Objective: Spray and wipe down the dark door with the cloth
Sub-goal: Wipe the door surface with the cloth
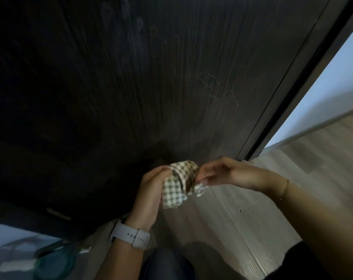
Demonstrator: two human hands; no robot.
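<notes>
The checked cloth [180, 183] is bunched up just in front of the dark door [131, 81], low down. The left hand [151, 190] wraps around it. The right hand [218, 172] pinches one corner, probably to refold it for wiping.

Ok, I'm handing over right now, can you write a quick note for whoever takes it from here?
Left hand grips the checked cloth, bunched up. Right hand pinches the cloth's far edge. Both are off the dark door, low by its right edge.
Done: cannot tell; faint streaks and marks show on the door's upper right.
Left: press cloth to door, wipe it. No spray bottle clearly visible.
</notes>
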